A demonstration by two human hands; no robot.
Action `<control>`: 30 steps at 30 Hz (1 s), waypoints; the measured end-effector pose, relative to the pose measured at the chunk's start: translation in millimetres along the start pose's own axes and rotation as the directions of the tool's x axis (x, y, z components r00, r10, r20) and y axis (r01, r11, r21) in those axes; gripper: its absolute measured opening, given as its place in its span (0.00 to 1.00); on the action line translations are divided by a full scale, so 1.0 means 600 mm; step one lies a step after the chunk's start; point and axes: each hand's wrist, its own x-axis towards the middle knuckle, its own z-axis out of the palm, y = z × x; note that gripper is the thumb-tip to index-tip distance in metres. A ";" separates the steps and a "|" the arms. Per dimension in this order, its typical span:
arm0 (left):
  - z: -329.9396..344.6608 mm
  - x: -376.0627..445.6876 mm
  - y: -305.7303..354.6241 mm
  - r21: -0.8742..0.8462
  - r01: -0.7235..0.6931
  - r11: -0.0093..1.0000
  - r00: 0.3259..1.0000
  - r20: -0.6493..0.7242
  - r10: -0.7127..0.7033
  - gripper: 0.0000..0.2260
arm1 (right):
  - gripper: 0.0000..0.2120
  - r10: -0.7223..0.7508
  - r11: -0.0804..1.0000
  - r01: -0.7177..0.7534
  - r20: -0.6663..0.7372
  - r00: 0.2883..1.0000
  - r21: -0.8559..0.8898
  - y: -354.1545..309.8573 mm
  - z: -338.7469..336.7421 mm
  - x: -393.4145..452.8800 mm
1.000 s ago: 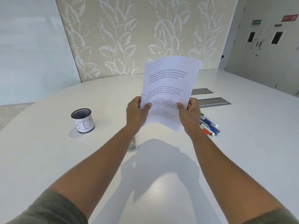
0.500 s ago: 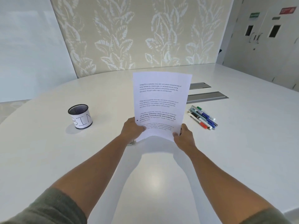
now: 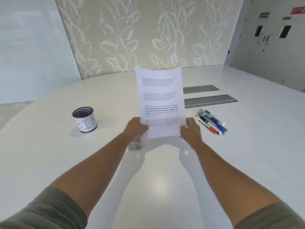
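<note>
Over the surface (image 3: 148, 187) our left grip (image 3: 136, 128) and right grip (image 3: 191, 129) each pinch a bottom corner of the sheet (image 3: 160, 100), thumbs in front, holding it upright with its lower edge near the surface. In the last second we have lowered it from higher up and squared it, so we judge it is being read or readied for laying down. Under the left grip lies a small metal tool (image 3: 134, 145); farther out, pens (image 3: 212, 122) at right and a bin (image 3: 85, 119) at left.

Bright, even light; edges bow outward
The sheet (image 3: 160, 96) casts a soft grey shadow toward the camera on the glossy tabletop (image 3: 49, 162), around a pale sheen; its fine print is slightly blurred.
</note>
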 end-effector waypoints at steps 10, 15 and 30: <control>-0.031 0.073 -0.015 -0.282 0.038 0.959 0.998 -0.044 -0.053 0.13 | 0.13 0.085 0.967 -0.089 0.028 0.996 0.240 -0.045 0.049 0.051; -0.038 0.110 -0.039 -0.311 0.046 0.949 0.993 -0.089 -0.078 0.15 | 0.15 0.112 0.954 -0.129 0.075 0.991 0.272 -0.051 0.084 0.077; -0.036 0.185 -0.110 -0.307 0.227 0.924 0.953 -0.124 -0.276 0.09 | 0.20 0.118 0.986 -0.132 0.133 0.984 0.106 -0.034 0.171 0.136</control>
